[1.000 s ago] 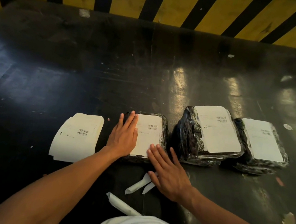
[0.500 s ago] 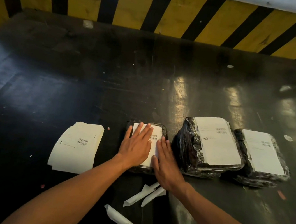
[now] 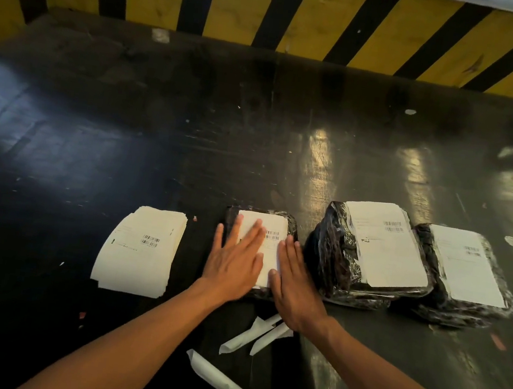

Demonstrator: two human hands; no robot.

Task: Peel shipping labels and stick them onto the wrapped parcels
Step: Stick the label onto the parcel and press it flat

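Observation:
Three black-wrapped parcels lie in a row on the dark table. The small left parcel (image 3: 290, 226) carries a white label (image 3: 271, 229). My left hand (image 3: 235, 261) lies flat, fingers spread, on the label's left half. My right hand (image 3: 294, 284) lies flat along the label's right edge. The middle parcel (image 3: 334, 260) and the right parcel (image 3: 432, 260) each bear a stuck white label. A stack of unpeeled labels (image 3: 140, 251) sits to the left of my left hand.
Curled strips of peeled backing paper (image 3: 258, 335) lie near the table's front edge, one more strip (image 3: 212, 373) nearer me. A yellow-and-black striped wall (image 3: 273, 4) runs along the table's far side. Small paper scraps dot the right side.
Both hands have slid forward over the left parcel's label. The right hand came up from the table near the backing strips onto the label's right edge.

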